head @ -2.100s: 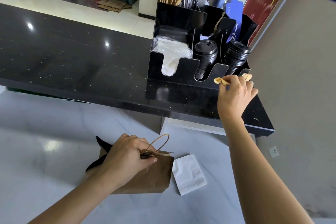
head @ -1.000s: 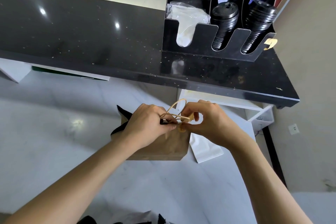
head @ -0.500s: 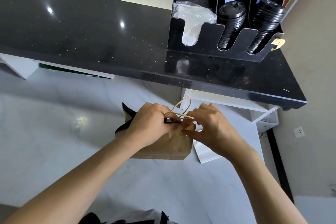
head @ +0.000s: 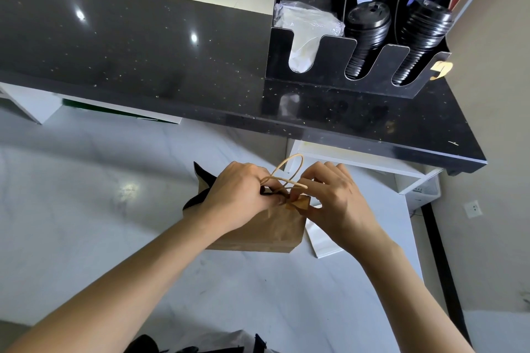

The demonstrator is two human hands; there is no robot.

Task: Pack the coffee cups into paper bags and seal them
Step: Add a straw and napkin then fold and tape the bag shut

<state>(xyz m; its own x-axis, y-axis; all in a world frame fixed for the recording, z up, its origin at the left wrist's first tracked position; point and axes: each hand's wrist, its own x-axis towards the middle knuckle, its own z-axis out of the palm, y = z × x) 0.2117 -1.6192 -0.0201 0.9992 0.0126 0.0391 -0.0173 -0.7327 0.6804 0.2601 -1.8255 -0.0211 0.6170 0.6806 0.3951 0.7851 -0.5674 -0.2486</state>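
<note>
A brown paper bag (head: 266,231) stands on the white marble counter (head: 86,209) just in front of me, its top pinched together. My left hand (head: 239,195) grips the closed top by the twisted paper handles (head: 286,173). My right hand (head: 329,198) pinches a small brown sticker (head: 301,203) against the bag's top edge. Whatever is inside the bag is hidden.
A flat white paper bag (head: 322,241) lies right of the brown one. The raised black counter (head: 143,51) behind carries a black organiser (head: 338,66) with stacked black lids (head: 364,40) and plastic-wrapped items. A yellow tape strip (head: 441,69) hangs on its right corner. A wall runs along the right.
My right hand came down from the organiser with the sticker to the bag's top, where it now pinches it. My left hand has kept its grip on the bag.
</note>
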